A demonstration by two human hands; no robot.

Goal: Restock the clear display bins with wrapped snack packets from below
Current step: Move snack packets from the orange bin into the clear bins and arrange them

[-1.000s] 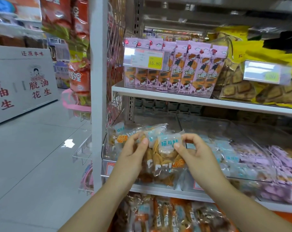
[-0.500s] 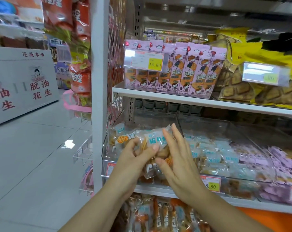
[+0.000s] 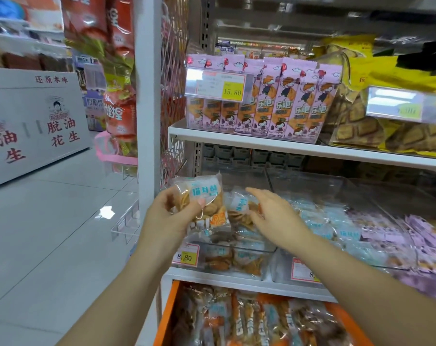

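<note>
Head view: pinched in the left hand (image 3: 173, 214), thumb across the front, just above the left end of the clear bin (image 3: 266, 249): a transparent snack packet (image 3: 205, 196), pale-blue label, golden swirled crisps, orange spiral print. Over the bin, right hand (image 3: 274, 216), fingers straight, empty. Below the bin, an orange drawer (image 3: 167, 318) of packets.

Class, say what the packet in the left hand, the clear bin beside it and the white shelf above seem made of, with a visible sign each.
Packet: thin glossy plastic film; snacks show through, wrinkles shine. Bin: stiff clear plastic, perhaps acrylic; contents visible through its flat wall. Shelf: probably painted metal; smooth, white, thin straight edge.
</note>
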